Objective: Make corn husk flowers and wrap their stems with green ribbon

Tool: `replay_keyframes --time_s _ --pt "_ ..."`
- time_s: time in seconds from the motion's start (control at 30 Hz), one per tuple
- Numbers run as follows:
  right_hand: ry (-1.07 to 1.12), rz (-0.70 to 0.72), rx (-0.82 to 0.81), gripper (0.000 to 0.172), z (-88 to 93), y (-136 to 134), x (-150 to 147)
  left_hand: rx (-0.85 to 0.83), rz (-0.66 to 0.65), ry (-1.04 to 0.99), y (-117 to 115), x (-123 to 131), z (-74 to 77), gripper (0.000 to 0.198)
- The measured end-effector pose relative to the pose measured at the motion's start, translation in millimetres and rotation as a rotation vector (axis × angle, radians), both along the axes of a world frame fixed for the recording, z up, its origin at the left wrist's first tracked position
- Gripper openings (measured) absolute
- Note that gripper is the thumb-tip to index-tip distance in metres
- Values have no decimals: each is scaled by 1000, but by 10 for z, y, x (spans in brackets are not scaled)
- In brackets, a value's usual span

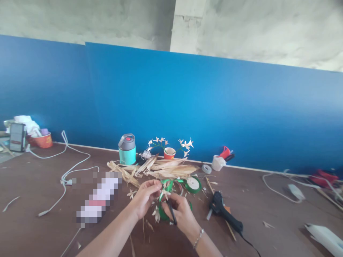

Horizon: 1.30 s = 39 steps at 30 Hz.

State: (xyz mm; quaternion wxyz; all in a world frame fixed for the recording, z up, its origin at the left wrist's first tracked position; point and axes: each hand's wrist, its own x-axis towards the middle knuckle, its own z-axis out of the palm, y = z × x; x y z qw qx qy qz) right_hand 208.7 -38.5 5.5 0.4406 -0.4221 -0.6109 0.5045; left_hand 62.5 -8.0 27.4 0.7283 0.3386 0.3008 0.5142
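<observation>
Between my hands is a small pale flower (165, 193) with a thin stem. My left hand (147, 195) pinches it from the left, thumb against fingers. My right hand (181, 213) is closed around black-handled scissors (172, 212), whose blades are mostly hidden near the flower. Just behind and below my fingers are rolls of green tape, one with a white core (193, 184). More pale flowers lie on the table, one (156, 214) under my hands and another (131, 193) beside my left wrist. Behind them spreads a pile of dry corn husks (171, 167).
A red-and-white cup (169, 153) holds finished flower sprays at the back, beside a turquoise flask (127, 150). To the right lie a black glue gun (225, 211) with its cord, a tape roll (206, 169) and a white cup (218, 162). White cables (64, 178) and a blurred-out object (99, 200) lie left.
</observation>
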Motion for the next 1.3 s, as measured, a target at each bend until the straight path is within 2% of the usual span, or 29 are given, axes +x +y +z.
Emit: replay_keyframes --time_s 0.2,0.47,0.77,1.03,1.3 --pt "50 -3 -15 32 -27 15 -25 9 -51 -3 -15 6 34 23" --pt "46 -19 -14 34 26 -2 -42 -16 -32 10 -17 0 48 23" --pt "-1 -31 26 32 34 -12 -43 -19 -27 4 -11 -2 32 24" --pt "76 -14 -24 24 -7 -7 -52 -17 -63 -6 -21 7 38 23" --pt "31 -32 32 22 7 -5 -62 -20 -51 1 -14 4 32 24"
